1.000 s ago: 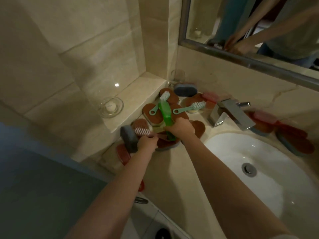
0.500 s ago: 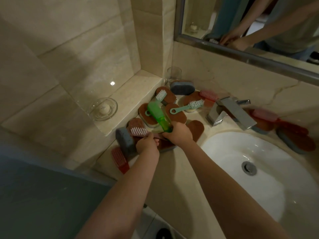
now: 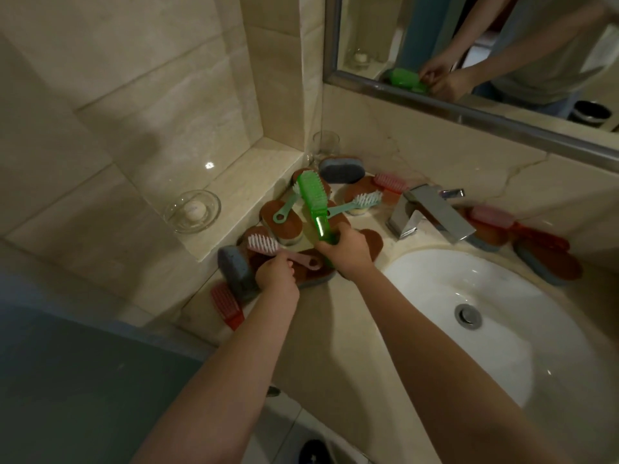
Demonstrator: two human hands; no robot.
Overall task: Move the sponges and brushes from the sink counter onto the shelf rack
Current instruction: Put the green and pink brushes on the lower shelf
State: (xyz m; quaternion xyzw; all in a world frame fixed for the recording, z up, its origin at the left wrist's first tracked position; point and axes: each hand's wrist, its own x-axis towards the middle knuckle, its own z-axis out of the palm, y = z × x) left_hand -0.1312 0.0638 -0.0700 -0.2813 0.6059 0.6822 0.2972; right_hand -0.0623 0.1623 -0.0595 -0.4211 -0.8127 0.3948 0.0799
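Right hand (image 3: 346, 251): grip round the green brush (image 3: 313, 195) handle, above the sponges (image 3: 341, 169);
Left hand (image 3: 276, 275): grip pinches the pink brush (image 3: 268, 244) handle;
Progress: seems early; many brushes (image 3: 363, 199) lie on the bench (image 3: 335, 329); shelf rack unseen

Brush pile (image 3: 284, 226) left of sink (image 3: 435, 296), faucet (image 3: 432, 212) behind — dish (image 3: 192, 211) leftmost

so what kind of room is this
Most likely a bathroom: a white sink set into a stone counter, a chrome tap behind it, and a framed mirror on the tiled wall above.
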